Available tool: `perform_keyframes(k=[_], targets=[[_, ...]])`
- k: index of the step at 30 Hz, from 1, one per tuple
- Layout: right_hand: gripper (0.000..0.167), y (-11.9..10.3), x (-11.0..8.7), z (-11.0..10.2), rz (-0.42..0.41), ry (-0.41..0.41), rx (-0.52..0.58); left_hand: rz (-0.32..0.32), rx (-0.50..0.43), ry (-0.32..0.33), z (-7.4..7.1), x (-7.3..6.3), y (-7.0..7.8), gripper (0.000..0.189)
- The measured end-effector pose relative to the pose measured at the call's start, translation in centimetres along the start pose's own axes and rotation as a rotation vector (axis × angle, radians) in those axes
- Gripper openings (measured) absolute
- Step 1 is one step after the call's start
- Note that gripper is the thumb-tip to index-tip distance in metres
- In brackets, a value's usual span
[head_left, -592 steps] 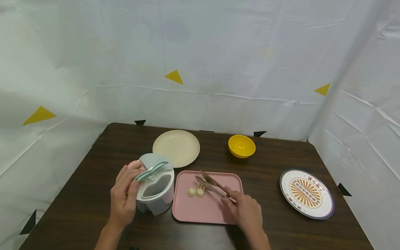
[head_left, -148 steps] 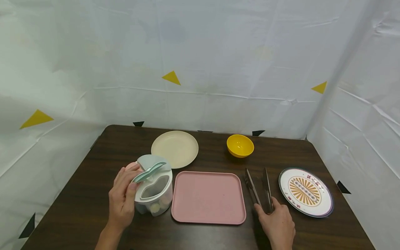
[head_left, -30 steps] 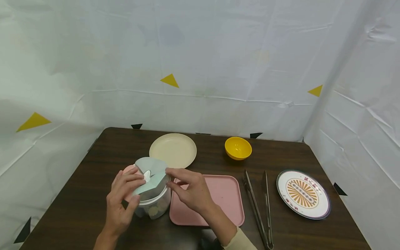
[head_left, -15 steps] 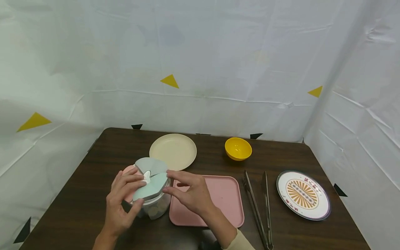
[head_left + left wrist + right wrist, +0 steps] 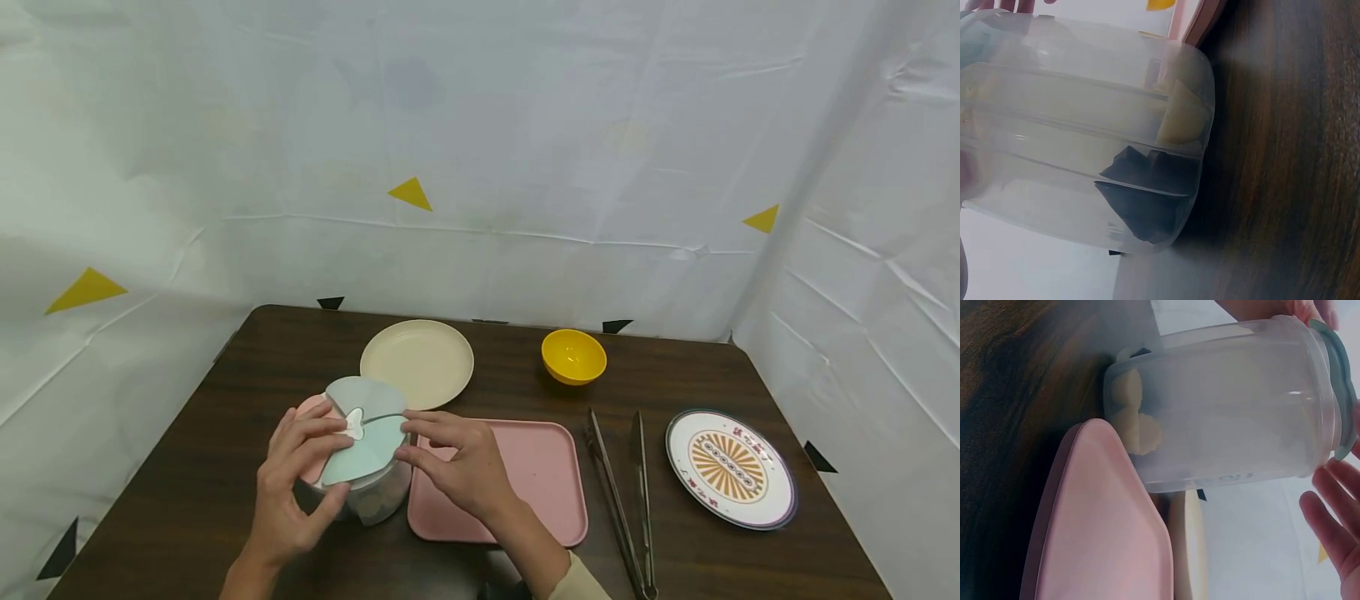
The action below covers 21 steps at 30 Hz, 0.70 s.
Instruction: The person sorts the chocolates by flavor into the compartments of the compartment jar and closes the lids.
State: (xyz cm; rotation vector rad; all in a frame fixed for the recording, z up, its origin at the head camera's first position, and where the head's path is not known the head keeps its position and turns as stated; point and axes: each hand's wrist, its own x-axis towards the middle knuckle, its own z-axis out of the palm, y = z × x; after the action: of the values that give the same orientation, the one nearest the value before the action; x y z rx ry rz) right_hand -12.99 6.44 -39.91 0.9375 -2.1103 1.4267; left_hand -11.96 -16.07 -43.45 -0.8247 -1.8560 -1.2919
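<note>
A clear divided food container stands upright, its lid made of pink, grey and mint flaps. The mint flap lies level over its compartment. My left hand holds the lid, fingers over the pink flap and thumb at the near rim. My right hand touches the mint flap's right edge with extended fingertips. Pale rounded pieces lie at the container's bottom, and dark angular pieces fill another compartment. Metal tongs lie spread on the table, out of both hands.
A pink tray sits right beside the container, partly under my right forearm. Behind are a cream plate and a yellow bowl. A patterned white plate rests at the right. White sheeting surrounds the dark table.
Pale pieces have gone from the tray, and similar ones show in the container. The tongs were let go on the table. My right hand came to the lid, and the raised mint flap went down flat.
</note>
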Motion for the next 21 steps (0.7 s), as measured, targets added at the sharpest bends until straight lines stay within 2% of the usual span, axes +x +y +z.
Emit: perform_keyframes(k=[6, 10, 15, 21], targets=[[0.029, 1.6, -0.7, 0.7, 0.033, -0.001, 0.008, -0.013, 0.024, 0.01, 0.0, -0.4, -0.6, 0.021], [0.028, 2.8, -1.2, 1.1, 0.074, -0.005, 0.015, -0.023, 0.031, 0.015, 0.1, -0.3, -0.4, 0.02], [0.028, 2.9, -1.3, 1.1, 0.121, -0.009, 0.03, -0.03, 0.024, 0.015, 0.1, 0.0, 0.2, 0.022], [0.026, 2.9, -1.4, 1.1, 0.115, -0.003, 0.025, -0.028, 0.018, 0.021, 0.2, 0.2, 0.4, 0.022]])
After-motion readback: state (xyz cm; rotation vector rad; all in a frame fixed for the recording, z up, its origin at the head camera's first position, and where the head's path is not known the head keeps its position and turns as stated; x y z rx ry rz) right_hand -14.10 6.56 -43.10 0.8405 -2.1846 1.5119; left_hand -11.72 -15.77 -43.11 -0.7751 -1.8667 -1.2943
